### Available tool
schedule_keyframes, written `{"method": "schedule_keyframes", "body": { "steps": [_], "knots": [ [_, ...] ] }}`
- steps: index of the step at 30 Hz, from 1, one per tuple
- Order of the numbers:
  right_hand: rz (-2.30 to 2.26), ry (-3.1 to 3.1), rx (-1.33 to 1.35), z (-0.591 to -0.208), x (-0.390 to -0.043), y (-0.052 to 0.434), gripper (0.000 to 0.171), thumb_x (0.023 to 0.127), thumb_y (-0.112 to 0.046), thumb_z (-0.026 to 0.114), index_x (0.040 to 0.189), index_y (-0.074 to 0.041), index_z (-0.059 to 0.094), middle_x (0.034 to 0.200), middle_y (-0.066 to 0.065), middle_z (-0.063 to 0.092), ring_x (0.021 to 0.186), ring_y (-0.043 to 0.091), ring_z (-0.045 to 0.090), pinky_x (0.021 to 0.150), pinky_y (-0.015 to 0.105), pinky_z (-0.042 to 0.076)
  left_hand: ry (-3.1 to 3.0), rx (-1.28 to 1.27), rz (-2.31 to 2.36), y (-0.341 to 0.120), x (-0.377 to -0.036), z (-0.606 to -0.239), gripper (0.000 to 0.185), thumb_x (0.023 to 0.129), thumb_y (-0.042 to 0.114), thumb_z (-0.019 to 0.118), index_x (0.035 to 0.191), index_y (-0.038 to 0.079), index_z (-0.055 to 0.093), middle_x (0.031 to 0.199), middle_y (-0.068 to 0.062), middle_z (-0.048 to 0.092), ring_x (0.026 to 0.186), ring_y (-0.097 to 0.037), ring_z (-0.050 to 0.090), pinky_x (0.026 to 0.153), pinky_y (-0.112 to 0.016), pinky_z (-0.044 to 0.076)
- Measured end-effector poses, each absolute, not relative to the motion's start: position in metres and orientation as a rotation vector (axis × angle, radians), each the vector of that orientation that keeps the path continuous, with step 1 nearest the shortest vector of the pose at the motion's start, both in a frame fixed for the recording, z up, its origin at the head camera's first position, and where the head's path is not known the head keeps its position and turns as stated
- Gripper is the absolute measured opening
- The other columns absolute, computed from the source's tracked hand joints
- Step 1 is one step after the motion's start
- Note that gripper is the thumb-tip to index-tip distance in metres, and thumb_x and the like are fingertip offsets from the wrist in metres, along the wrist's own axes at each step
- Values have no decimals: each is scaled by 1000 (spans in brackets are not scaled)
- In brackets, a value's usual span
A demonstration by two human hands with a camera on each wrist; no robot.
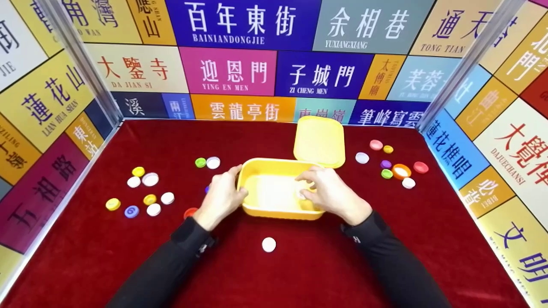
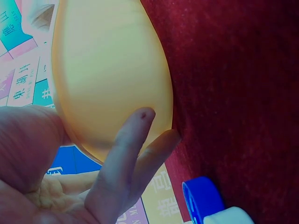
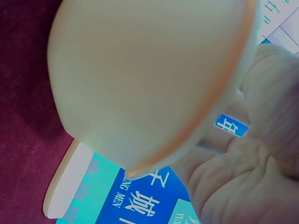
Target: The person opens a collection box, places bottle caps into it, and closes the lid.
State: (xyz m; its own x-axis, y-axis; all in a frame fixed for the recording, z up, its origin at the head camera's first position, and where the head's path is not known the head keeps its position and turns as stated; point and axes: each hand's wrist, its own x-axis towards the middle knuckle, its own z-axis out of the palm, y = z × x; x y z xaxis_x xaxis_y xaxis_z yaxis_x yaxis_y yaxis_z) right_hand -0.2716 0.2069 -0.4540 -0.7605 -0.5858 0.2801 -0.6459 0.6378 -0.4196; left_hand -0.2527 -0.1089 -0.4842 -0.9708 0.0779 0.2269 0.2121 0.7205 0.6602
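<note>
A yellow rectangular container (image 1: 282, 212) stands on the red cloth, its opening facing up. My left hand (image 1: 222, 194) grips its left end, thumb at the rim and fingers against the outer wall; the left wrist view shows these fingertips (image 2: 148, 113) on the wall. Over the right end, my right hand (image 1: 334, 192) reaches inside with curled fingers. Between its thumb and fingers shows a white bottle cap (image 1: 301, 189), partly hidden by the hand. In the right wrist view the container wall (image 3: 140, 84) covers the fingertips.
The yellow lid (image 1: 320, 141) lies behind the container. One white cap (image 1: 269, 244) lies in front. Several coloured caps are scattered left, among them a blue one (image 1: 132, 211) and a red one (image 1: 190, 212), and right, including an orange one (image 1: 401, 171). Printed panels (image 1: 239, 72) wall the table.
</note>
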Motion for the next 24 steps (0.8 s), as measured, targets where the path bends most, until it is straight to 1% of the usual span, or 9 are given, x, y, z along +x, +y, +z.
{"method": "schedule_keyframes", "body": {
  "steps": [6, 11, 16, 19, 21, 24],
  "knots": [
    [823, -2650, 1074, -449, -266, 206, 29, 100, -7, 89, 128, 1, 84, 116, 23, 82, 104, 42, 82, 91, 56, 73, -2747, -226, -1087, -109, -252, -484, 65, 98, 1, 77, 161, -8, 63, 151, -31, 75, 123, -41, 82, 110, -54, 68],
    [862, -2618, 1117, -441, -258, 202, 34, 102, -14, 90, 133, -4, 84, 118, 18, 81, 110, 39, 79, 92, 54, 73, -2753, -219, -1090, -109, -253, -484, 65, 99, 2, 78, 161, -7, 63, 153, -30, 75, 126, -42, 82, 111, -54, 67],
    [845, -2538, 1206, -436, -248, 198, 38, 101, -20, 92, 135, -8, 83, 124, 13, 81, 116, 32, 77, 91, 47, 74, -2760, -215, -1097, -109, -252, -483, 66, 98, 2, 78, 162, -7, 62, 154, -29, 74, 126, -40, 82, 112, -53, 67],
    [809, -2482, 1279, -435, -243, 195, 41, 100, -21, 94, 137, -9, 82, 127, 10, 82, 115, 29, 78, 89, 43, 73, -2762, -216, -1099, -109, -252, -483, 67, 98, 2, 77, 163, -7, 62, 154, -29, 74, 124, -39, 82, 110, -52, 68],
    [805, -2463, 1335, -435, -239, 192, 43, 99, -22, 94, 138, -9, 82, 130, 9, 81, 116, 29, 77, 90, 42, 73, -2763, -213, -1097, -109, -252, -483, 68, 98, 2, 77, 163, -7, 62, 154, -29, 74, 122, -38, 82, 108, -51, 68],
    [787, -2463, 1404, -435, -233, 189, 44, 99, -22, 94, 139, -9, 80, 134, 8, 79, 119, 27, 76, 96, 41, 71, -2772, -207, -1100, -109, -252, -482, 68, 98, 3, 78, 164, -6, 61, 155, -28, 74, 123, -38, 82, 108, -50, 68]
  ]
}}
